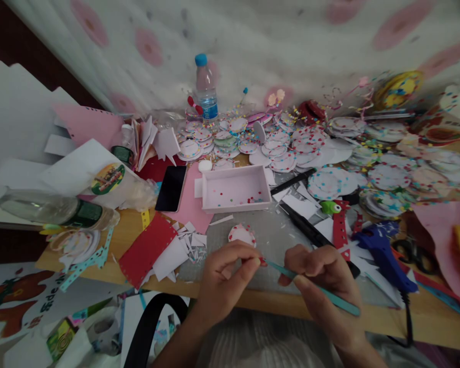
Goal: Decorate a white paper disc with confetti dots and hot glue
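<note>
Our phone [171,188] lies left of the paper box [236,194]. Nearer us than the box, our left hand [227,278] pinches a tiny red bit [262,262] by a round dotted paper [242,235]; right of these, our right hand [324,289] grips teal tweezers [339,302].

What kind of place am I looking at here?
It looks like a home craft table, perhaps by a curtained window. The signs are a blue glue gun, paper scraps and many round paper pieces with coloured dots, heaped across the tabletop.
</note>
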`<state>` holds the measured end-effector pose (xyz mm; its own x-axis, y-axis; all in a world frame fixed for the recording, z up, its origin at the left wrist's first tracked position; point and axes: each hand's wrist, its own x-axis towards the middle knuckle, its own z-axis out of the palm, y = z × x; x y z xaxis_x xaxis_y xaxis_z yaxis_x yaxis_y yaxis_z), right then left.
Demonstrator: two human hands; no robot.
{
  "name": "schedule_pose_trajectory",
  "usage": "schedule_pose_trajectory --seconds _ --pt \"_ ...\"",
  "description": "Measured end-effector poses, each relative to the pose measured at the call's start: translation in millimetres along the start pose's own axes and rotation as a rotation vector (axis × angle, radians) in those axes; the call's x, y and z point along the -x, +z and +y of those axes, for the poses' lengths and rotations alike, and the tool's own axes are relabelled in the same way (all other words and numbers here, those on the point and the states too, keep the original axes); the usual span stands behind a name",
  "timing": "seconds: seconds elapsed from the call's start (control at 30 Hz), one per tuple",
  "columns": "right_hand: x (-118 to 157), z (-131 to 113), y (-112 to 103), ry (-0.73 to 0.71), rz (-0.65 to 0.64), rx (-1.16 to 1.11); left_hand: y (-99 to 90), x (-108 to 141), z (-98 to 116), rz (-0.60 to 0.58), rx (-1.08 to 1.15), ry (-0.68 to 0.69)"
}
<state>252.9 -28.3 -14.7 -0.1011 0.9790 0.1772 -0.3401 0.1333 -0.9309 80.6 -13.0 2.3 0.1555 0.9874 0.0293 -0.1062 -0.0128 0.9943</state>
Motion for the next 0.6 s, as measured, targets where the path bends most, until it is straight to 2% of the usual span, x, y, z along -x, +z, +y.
schedule_pose_trajectory --seconds 0.13,0.37,0.6 --pt "0.7 2.9 0.6 0.007 0.016 -0.039 -1.3 -0.5 -1.4 -0.001 -0.010 0.007" --pt "2.5 8.0 -0.5 0.099 0.038 -0.133 -0.9 -0.3 -1.8 0.018 0.011 -0.008" --pt "0.6 10.3 -0.2 0.087 0.031 -0.140 -3.0 -0.9 -3.0 0.046 0.014 -0.018"
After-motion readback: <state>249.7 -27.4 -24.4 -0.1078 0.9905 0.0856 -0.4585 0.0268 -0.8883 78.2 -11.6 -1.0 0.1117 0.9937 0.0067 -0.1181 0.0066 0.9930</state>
